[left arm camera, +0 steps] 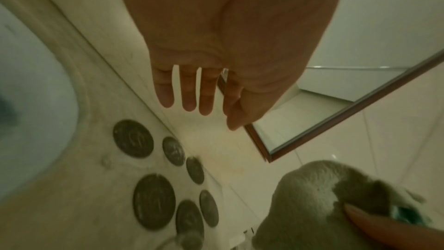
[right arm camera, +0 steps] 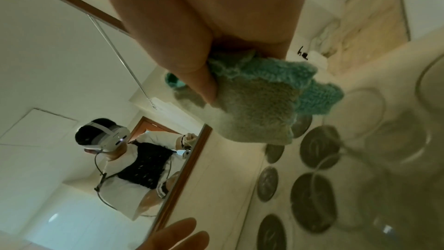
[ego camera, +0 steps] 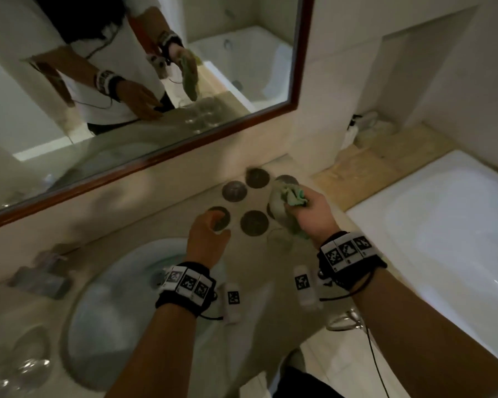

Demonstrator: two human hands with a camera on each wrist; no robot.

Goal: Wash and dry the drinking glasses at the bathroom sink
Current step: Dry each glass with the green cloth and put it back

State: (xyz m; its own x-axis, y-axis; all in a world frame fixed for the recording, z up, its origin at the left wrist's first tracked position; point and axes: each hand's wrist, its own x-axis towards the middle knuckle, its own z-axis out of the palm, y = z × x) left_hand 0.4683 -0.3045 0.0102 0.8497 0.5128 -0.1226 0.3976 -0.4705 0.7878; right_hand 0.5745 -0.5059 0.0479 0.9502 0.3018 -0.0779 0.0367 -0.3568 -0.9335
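My right hand [ego camera: 302, 208] grips a bunched green and teal cloth [ego camera: 288, 196] above the counter; in the right wrist view the thumb presses into the cloth [right arm camera: 259, 105]. A clear drinking glass [ego camera: 279, 239] stands on the counter just under that hand, blurred at the right of the right wrist view [right arm camera: 396, 140]. My left hand [ego camera: 210, 228] hovers over several dark round coasters [ego camera: 254, 222] with straight fingers [left arm camera: 187, 100] and holds nothing. More clear glasses [ego camera: 29, 363] stand left of the sink.
The oval sink [ego camera: 127, 297] lies below my left wrist. A framed mirror [ego camera: 156, 156] runs along the back wall. A white bathtub [ego camera: 443, 239] fills the right side. A small tray [ego camera: 41, 280] sits on the counter at the far left.
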